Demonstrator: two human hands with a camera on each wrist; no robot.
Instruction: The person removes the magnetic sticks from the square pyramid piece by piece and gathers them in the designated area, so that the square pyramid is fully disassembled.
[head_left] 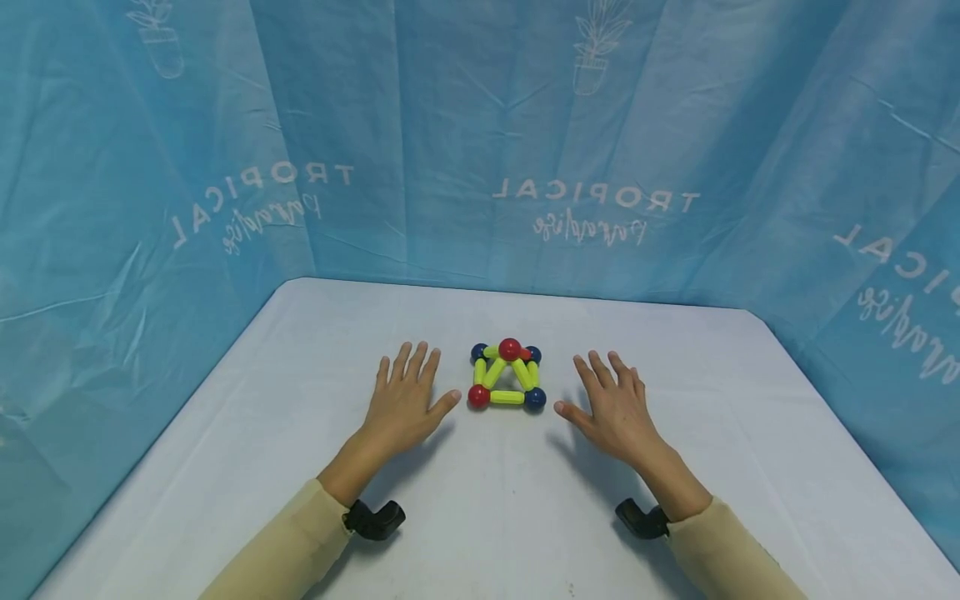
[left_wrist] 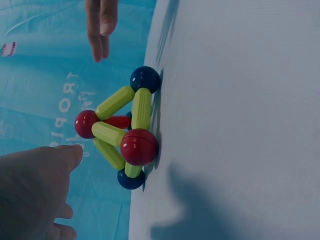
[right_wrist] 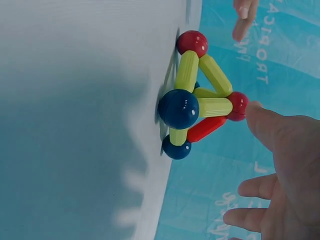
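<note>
A small pyramid of rods and balls (head_left: 507, 397) stands on the white table between my hands. Its base has one red ball (head_left: 478, 397) and three blue balls (head_left: 535, 399) at the corners, and a red ball (head_left: 510, 349) sits at the top. Most rods are yellow-green; one sloping rod (right_wrist: 206, 129) is red. My left hand (head_left: 402, 403) is spread to the left of the pyramid, its thumb toward the near red ball. To the right, my right hand (head_left: 613, 410) is spread likewise, thumb toward the near blue ball. Neither hand holds anything.
The white tabletop (head_left: 495, 517) extends around the pyramid and both hands. Blue curtains (head_left: 465, 125) with mirrored lettering enclose the table at the back and sides. A black band with a camera mount sits on the left wrist (head_left: 375, 520) and another on the right wrist (head_left: 642, 518).
</note>
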